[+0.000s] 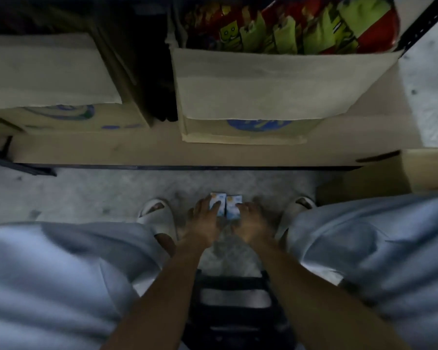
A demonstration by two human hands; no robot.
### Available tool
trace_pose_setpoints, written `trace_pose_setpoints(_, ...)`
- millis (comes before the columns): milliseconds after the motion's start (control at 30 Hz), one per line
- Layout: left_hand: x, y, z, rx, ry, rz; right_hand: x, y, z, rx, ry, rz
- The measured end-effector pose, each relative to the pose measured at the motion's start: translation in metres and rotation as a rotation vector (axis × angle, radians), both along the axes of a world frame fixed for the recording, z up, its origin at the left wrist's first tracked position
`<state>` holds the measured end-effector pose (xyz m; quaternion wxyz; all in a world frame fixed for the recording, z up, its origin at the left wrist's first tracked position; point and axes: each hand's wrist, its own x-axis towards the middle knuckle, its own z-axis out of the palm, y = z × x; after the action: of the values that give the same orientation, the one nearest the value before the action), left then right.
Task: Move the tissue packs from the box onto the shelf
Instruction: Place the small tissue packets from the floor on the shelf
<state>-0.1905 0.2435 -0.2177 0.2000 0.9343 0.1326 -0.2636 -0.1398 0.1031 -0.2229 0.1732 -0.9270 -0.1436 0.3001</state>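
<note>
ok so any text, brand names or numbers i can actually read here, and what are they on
None can be read.
Left tissue pack: pale printed wrapper, too small and blurred.
Right tissue pack: the same.
Right cardboard box: blue oval logo, its lettering blurred.
Left cardboard box: blue swirl print, no legible words.
Snack bags: a cartoon face, but no legible lettering.

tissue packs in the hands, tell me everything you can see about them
Two small tissue packs sit side by side, long edges touching, low between the person's feet over the grey floor. Their wrappers look glossy, white and pale blue with a small orange mark near the top. The left hand covers the left pack and the right hand covers the right one. Whether they rest on the floor is unclear.
</note>
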Motion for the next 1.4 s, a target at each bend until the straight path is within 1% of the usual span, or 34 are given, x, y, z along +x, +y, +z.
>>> trace_pose_setpoints(133,0.005,-0.002,-0.034,-0.105,0.086,0.129,0.008,0.001,-0.027,0.0,0.11,-0.03)
trace_pose_setpoints(233,0.011,-0.002,-0.049,-0.154,0.098,0.204,0.015,0.001,-0.043,0.024,0.148,-0.065)
trace_pose_setpoints(400,0.019,0.003,-0.07,-0.165,0.038,0.179,0.026,0.002,-0.07,0.025,0.155,-0.065)
trace_pose_setpoints(500,0.027,0.002,-0.078,-0.145,0.046,0.152,0.023,0.008,-0.086,0.009,0.107,-0.02)
trace_pose_setpoints(600,0.034,0.003,-0.085,-0.114,0.002,0.123,0.022,0.011,-0.103,0.007,0.021,-0.013)
trace_pose_setpoints(667,0.037,0.004,-0.089,-0.1,-0.003,0.116,0.025,0.011,-0.109,-0.011,0.012,-0.023)
trace_pose_setpoints(767,0.04,0.006,-0.097,-0.067,-0.011,0.113,0.028,0.011,-0.121,-0.042,-0.035,0.04)
trace_pose_setpoints(833,0.041,0.005,-0.1,-0.059,-0.037,0.123,0.027,0.011,-0.128,-0.068,-0.018,0.062)
trace_pose_setpoints(933,0.04,0.003,-0.1,-0.096,-0.081,0.177,0.026,0.012,-0.128,-0.029,-0.01,0.027)
trace_pose_setpoints(1000,0.04,0.004,-0.102,-0.186,-0.071,0.23,0.027,0.01,-0.128,0.013,-0.007,0.006)
trace_pose_setpoints(1067,0.039,0.006,-0.109,-0.224,-0.104,0.233,0.031,0.009,-0.128,0.067,0.018,-0.023)
trace_pose_setpoints(1133,0.04,0.007,-0.106,-0.269,-0.137,0.266,0.033,0.009,-0.126,0.095,-0.012,-0.012)
trace_pose_setpoints(1200,0.04,0.005,-0.101,-0.266,-0.15,0.264,0.032,0.009,-0.127,0.128,-0.043,-0.042)
trace_pose_setpoints(1333,0.036,0.008,-0.094,-0.223,-0.195,0.276,0.032,0.006,-0.117,0.183,-0.037,-0.077)
trace_pose_setpoints(1400,0.034,0.007,-0.093,-0.246,-0.19,0.304,0.034,0.006,-0.104,0.17,-0.024,-0.043)
